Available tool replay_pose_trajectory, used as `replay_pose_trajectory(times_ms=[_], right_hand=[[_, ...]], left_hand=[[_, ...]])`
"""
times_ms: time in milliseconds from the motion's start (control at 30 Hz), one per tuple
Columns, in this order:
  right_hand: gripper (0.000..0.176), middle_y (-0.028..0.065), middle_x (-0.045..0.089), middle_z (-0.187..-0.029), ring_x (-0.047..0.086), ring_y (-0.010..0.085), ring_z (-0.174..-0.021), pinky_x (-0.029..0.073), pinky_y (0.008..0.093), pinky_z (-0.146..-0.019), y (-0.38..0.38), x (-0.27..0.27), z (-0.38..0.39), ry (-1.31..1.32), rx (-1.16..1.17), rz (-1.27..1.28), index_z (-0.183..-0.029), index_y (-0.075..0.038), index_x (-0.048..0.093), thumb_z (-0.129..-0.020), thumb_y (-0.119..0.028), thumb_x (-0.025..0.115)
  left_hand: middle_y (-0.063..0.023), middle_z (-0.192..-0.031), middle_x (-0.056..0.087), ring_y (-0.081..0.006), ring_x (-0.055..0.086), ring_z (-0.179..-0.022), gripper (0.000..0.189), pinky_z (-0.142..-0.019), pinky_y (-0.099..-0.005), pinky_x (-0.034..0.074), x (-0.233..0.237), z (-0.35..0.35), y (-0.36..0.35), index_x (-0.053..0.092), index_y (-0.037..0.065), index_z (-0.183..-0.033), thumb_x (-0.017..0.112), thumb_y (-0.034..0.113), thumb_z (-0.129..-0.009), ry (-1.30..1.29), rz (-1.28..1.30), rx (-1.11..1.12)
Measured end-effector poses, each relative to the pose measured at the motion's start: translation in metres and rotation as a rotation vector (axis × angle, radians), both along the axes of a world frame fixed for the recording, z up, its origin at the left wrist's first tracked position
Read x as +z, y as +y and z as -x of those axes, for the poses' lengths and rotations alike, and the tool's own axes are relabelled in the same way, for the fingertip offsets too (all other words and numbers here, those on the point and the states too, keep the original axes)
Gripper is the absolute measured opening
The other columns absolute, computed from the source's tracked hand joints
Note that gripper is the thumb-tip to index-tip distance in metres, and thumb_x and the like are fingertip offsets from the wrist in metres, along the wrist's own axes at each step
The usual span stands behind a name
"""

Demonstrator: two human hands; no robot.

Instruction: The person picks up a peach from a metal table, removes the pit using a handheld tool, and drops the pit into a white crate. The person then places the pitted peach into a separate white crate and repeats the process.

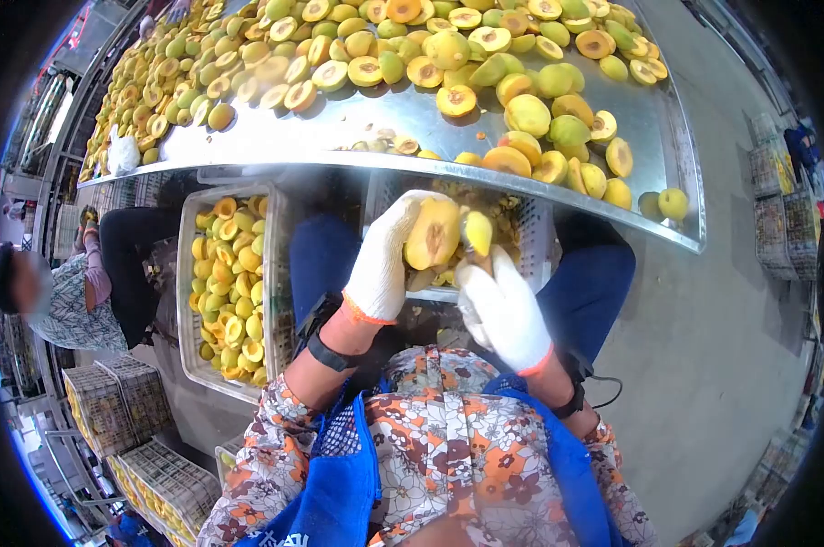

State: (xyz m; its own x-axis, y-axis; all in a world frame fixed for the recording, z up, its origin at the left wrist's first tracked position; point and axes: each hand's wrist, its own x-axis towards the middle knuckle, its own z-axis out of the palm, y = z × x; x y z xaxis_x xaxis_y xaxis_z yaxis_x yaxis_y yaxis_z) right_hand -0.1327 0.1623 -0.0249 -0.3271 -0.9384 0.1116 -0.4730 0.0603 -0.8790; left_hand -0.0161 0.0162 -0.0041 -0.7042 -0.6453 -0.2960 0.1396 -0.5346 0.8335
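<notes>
My left hand (384, 260), in a white knitted glove with an orange cuff, grips a yellow peach half (432, 234) with its cut face turned towards my right hand. In my gloved right hand (506, 305) is a small spoon-shaped tool (476, 233), its rounded end upright beside the peach half. Fingers partly hide its handle. Both hands are over a crate (535, 242) between my knees, which holds peach scraps. Just beyond, a metal table (293, 137) carries many halved peaches (448, 50), some with cut faces up.
A white plastic crate (186, 301) full of peach halves stands left of my leg. Farther left a person (79, 296) sits by the table. Stacked crates (120, 401) stand at the lower left, and more crates (781, 219) at the right. The table's raised rim (393, 170) runs in front of me.
</notes>
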Motion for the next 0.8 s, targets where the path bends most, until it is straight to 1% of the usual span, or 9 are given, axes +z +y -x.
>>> replay_pose_trajectory(times_ms=[67, 100, 167, 200, 267, 367, 500, 667, 800], right_hand=[[0.043, 0.0127, 0.060, -0.075, 0.060, 0.0274, -0.059, 0.049, 0.0391, -0.057, 0.004, -0.010, 0.007, -0.432, -0.004, -0.169, -0.128, 0.005, 0.051, -0.100, -0.026, 0.062], [0.043, 0.0127, 0.060, -0.075, 0.060, 0.0274, -0.059, 0.049, 0.0391, -0.057, 0.004, -0.006, 0.004, -0.431, -0.001, -0.170, -0.128, 0.005, 0.051, -0.100, -0.026, 0.062], [0.038, 0.0050, 0.057, -0.073, 0.055, 0.0168, -0.056, 0.045, 0.0325, -0.051, 0.004, 0.004, -0.003, -0.750, -0.073, -0.169, -0.129, -0.002, 0.051, -0.101, -0.026, 0.061], [0.038, 0.0050, 0.057, -0.073, 0.055, 0.0168, -0.056, 0.045, 0.0325, -0.051, 0.006, 0.006, -0.001, -0.751, -0.077, -0.168, -0.129, -0.002, 0.051, -0.101, -0.026, 0.061], [0.033, -0.0010, 0.053, -0.073, 0.050, 0.0085, -0.057, 0.039, 0.0253, -0.048, 0.007, 0.009, 0.003, -1.095, -0.066, -0.231, -0.127, -0.007, 0.051, -0.103, -0.027, 0.060], [0.029, -0.0024, 0.054, -0.074, 0.048, 0.0062, -0.056, 0.036, 0.0223, -0.047, 0.010, 0.015, 0.003, -1.148, -0.063, -0.237, -0.121, -0.007, 0.053, -0.104, -0.029, 0.059], [0.027, -0.0021, 0.054, -0.073, 0.048, 0.0060, -0.055, 0.036, 0.0223, -0.047, 0.010, 0.008, 0.006, -1.087, -0.050, -0.230, -0.117, -0.008, 0.054, -0.104, -0.030, 0.059], [0.023, -0.0020, 0.053, -0.071, 0.046, 0.0073, -0.051, 0.035, 0.0236, -0.044, 0.007, 0.000, 0.008, -1.108, -0.098, -0.290, -0.112, -0.010, 0.054, -0.104, -0.031, 0.058], [0.025, -0.0016, 0.051, -0.069, 0.045, 0.0073, -0.049, 0.034, 0.0237, -0.042, 0.004, 0.000, 0.010, -1.092, -0.182, -0.286, -0.114, -0.011, 0.051, -0.103, -0.032, 0.059]], left_hand=[[-0.0095, -0.113, 0.067, -0.0193, 0.066, -0.101, 0.051, -0.089, -0.0334, 0.055, -0.001, -0.001, 0.002, 0.062, 0.007, -0.121, 0.039, 0.049, -0.105, 0.020, 0.019, 0.043], [-0.0095, -0.113, 0.067, -0.0193, 0.066, -0.101, 0.051, -0.089, -0.0334, 0.055, 0.000, -0.001, 0.003, 0.062, 0.007, -0.121, 0.039, 0.049, -0.105, 0.020, 0.019, 0.046], [-0.0096, -0.114, 0.067, -0.0188, 0.066, -0.101, 0.052, -0.087, -0.0319, 0.055, 0.004, 0.001, 0.007, 0.061, 0.006, -0.121, 0.039, 0.050, -0.105, 0.023, -0.058, 0.077], [-0.0096, -0.114, 0.067, -0.0188, 0.066, -0.101, 0.052, -0.087, -0.0319, 0.055, 0.002, 0.001, 0.008, 0.061, 0.006, -0.121, 0.039, 0.050, -0.105, 0.022, -0.058, 0.073], [-0.0107, -0.116, 0.067, -0.0187, 0.067, -0.101, 0.056, -0.087, -0.0322, 0.056, -0.003, 0.001, 0.007, 0.060, 0.003, -0.127, 0.038, 0.050, -0.105, 0.031, 0.032, 0.008], [-0.0120, -0.116, 0.067, -0.0190, 0.067, -0.100, 0.061, -0.086, -0.0319, 0.056, 0.010, 0.001, 0.011, 0.057, 0.001, -0.134, 0.036, 0.050, -0.105, 0.050, 0.004, -0.041], [-0.0128, -0.117, 0.066, -0.0188, 0.067, -0.100, 0.063, -0.086, -0.0318, 0.056, -0.001, 0.001, 0.014, 0.056, 0.000, -0.138, 0.036, 0.050, -0.105, 0.025, -0.011, -0.076], [-0.0099, -0.111, 0.068, -0.0169, 0.066, -0.092, 0.061, -0.072, -0.0272, 0.053, -0.013, -0.003, 0.018, 0.058, 0.001, -0.137, 0.038, 0.050, -0.104, -0.066, -0.080, -0.060], [-0.0078, -0.106, 0.069, -0.0153, 0.065, -0.087, 0.060, -0.067, -0.0252, 0.050, -0.020, -0.006, 0.019, 0.059, 0.002, -0.135, 0.038, 0.049, -0.104, -0.037, -0.171, -0.058]])
